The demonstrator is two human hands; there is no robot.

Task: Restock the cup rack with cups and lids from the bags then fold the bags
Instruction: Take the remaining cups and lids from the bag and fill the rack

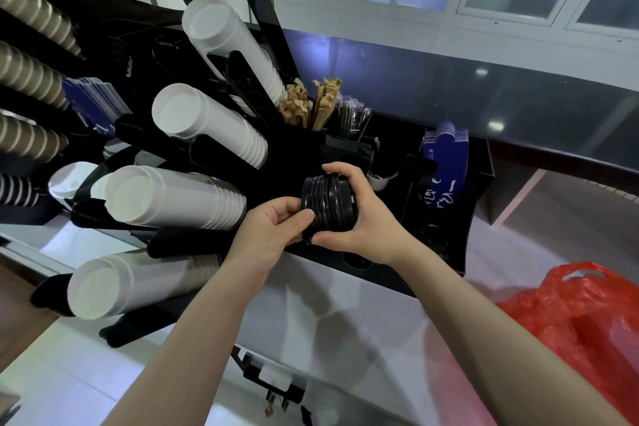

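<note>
Fingers [340,168] of your right hand [363,218] curl over the top and far side of a short stack of black lids [326,204], with the thumb tucked under its near edge, so that hand grips the stack. Your left hand [273,232] meets it from the other side, thumb pressed on the stack's left face and the other fingers bent beneath it, holding too. You have the lids in the air just in front of the black cup rack [380,273], above its front edge and near its middle. On the rack's left part, four rows of white cups [179,197] lie in slanted holders with their bottoms toward you. Brown ribbed cups [31,76] sit in rows at the far left. Behind the lids stand brown paper sticks [311,104] and wrapped straws [352,117] in compartments, and blue sleeves [446,152] stand at the rack's right end. A red plastic bag [584,325] lies on the pale desk [328,328] near its right edge, well apart from your hands.
</note>
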